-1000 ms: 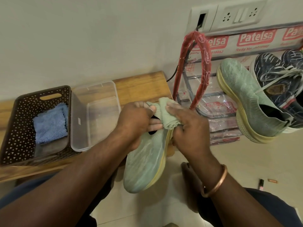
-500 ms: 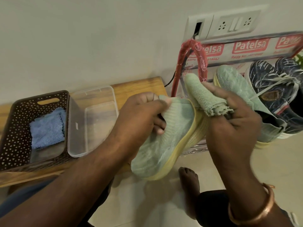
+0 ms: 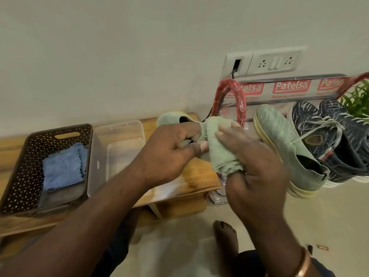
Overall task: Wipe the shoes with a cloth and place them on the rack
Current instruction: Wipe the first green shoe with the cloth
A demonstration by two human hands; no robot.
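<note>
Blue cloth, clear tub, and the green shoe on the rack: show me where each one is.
Blue cloth (image 3: 63,166), head view, middle of its folded top face.
Clear tub (image 3: 119,156), head view, bare floor inside it.
Green shoe on the rack (image 3: 279,136), head view, knit upper behind the toe.

Your wooden table (image 3: 191,176) is carrying a brown perforated basket (image 3: 20,172) at nine o'clock, a clear tub (image 3: 117,124) sitting just beside it. At two o'clock, the rack (image 3: 289,88) is bearing a green shoe (image 3: 283,140) and dark blue shoes (image 3: 319,136).
</note>
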